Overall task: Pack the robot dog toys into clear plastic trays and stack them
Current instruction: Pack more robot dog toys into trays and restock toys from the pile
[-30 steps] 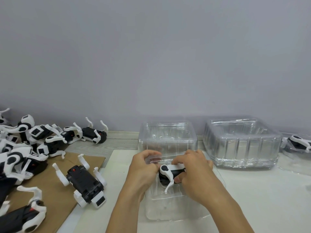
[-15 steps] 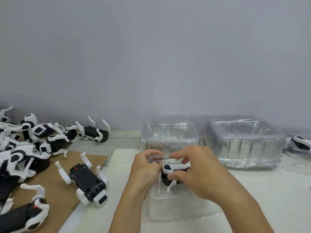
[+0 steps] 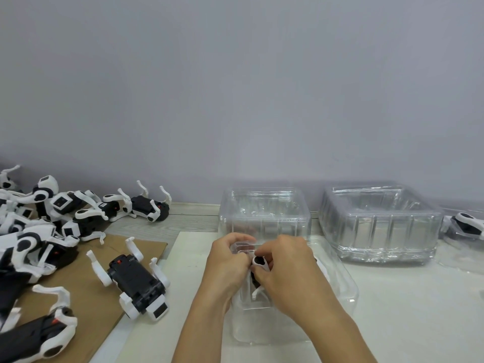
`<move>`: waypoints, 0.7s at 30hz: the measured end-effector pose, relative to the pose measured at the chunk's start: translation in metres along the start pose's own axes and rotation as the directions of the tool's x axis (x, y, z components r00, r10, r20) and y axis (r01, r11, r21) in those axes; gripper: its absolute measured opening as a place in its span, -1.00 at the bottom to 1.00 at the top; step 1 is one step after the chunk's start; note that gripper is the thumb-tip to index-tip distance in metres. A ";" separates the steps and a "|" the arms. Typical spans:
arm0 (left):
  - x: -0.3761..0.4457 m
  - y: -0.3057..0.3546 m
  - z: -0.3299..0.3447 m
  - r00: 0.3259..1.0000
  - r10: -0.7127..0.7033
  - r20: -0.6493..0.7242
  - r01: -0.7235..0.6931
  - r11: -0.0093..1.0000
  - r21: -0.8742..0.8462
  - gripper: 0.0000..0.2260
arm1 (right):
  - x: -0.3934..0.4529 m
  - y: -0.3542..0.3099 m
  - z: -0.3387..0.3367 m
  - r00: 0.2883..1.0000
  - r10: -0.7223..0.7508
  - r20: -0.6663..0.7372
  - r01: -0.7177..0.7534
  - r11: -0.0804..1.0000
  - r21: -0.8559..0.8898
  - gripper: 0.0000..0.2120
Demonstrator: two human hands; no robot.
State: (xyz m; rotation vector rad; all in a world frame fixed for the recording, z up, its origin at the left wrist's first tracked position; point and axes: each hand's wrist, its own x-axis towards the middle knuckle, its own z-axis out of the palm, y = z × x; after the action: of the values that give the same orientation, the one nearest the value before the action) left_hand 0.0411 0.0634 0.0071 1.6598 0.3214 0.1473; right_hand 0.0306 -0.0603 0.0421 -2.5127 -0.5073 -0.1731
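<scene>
Hands: left hand (image 3: pixel 227 265) and right hand (image 3: pixel 285 268) close together, both curled on the black-and-white robot dog toy (image 3: pixel 258 268).
Toy: inside the clear plastic tray (image 3: pixel 340 281) at near centre of the white bench (image 3: pixel 419 310).
Stacks: empty clear trays (image 3: pixel 264 213) far centre; wider stack (image 3: pixel 379 218) far right.
Left: loose robot dogs (image 3: pixel 65 213); one upturned dog (image 3: pixel 136 279) on brown cardboard (image 3: pixel 86 297).

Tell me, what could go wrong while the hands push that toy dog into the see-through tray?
The toy dog has thin white legs; one sticks out below the right hand, so it might snag or bend on the clear tray. The tray looks thin, and the left hand grips its rim, so hard pushing could crumple it. Another dog lies at the cardboard's edge, beside the left forearm, and could get bumped.
</scene>
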 end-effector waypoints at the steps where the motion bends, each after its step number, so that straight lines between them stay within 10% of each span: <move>1: 0.000 0.000 0.000 1.000 -0.003 -0.002 0.003 1.000 -0.002 -0.62 | 0.000 0.000 -0.001 1.000 -0.005 0.008 0.005 1.000 -0.011 -0.84; 21: 0.003 -0.002 -0.002 1.000 0.009 0.016 -0.009 1.000 0.014 -0.66 | 0.001 0.033 -0.032 0.994 0.098 0.039 -0.104 0.973 0.204 -0.82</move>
State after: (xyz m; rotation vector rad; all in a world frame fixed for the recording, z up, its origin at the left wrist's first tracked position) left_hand 0.0431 0.0666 0.0056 1.6753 0.3039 0.1390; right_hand 0.0445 -0.1032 0.0526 -2.3342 -0.3858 -0.0432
